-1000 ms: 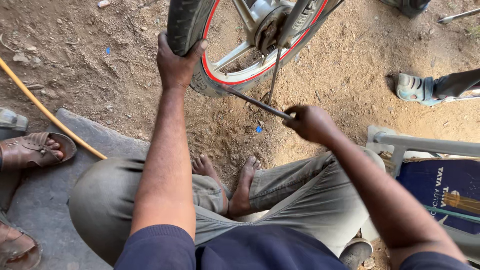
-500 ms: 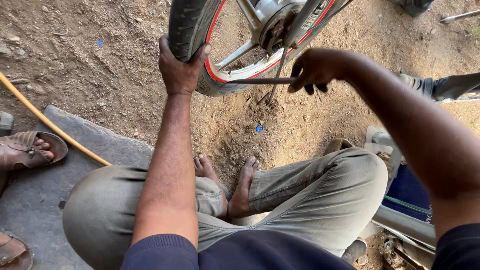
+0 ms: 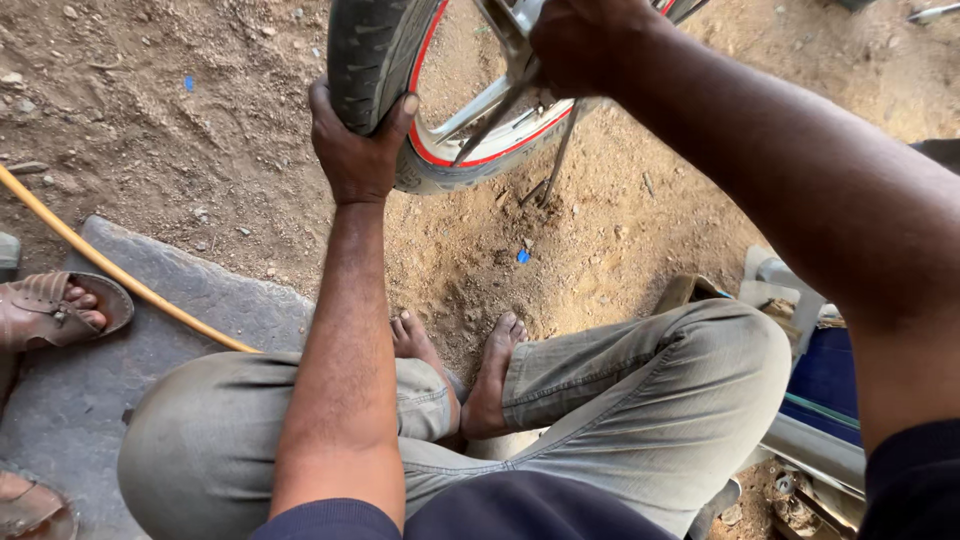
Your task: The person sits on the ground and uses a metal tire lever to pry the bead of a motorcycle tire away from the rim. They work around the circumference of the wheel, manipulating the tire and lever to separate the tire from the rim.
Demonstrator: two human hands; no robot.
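Over bare dirt, the wheel's black tyre [image 3: 365, 60] was gripped by the left hand [image 3: 352, 150], fingers wrapped round the tread. The right hand [image 3: 585, 40] was closed near the hub over a metal rod [image 3: 500, 105], though its exact hold could not be told. Bare toes [image 3: 500, 335] could be struck if the rod slipped. No containers were seen.

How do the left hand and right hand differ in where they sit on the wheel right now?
The left hand wraps the black rubber tyre at its outer edge, thumb visible on the tread; the right hand reaches inside the red-striped rim, closed around the silver metal parts near the hub. The left arm runs straight up the frame; the right arm crosses in diagonally. Both are bare and gripping the same wheel.
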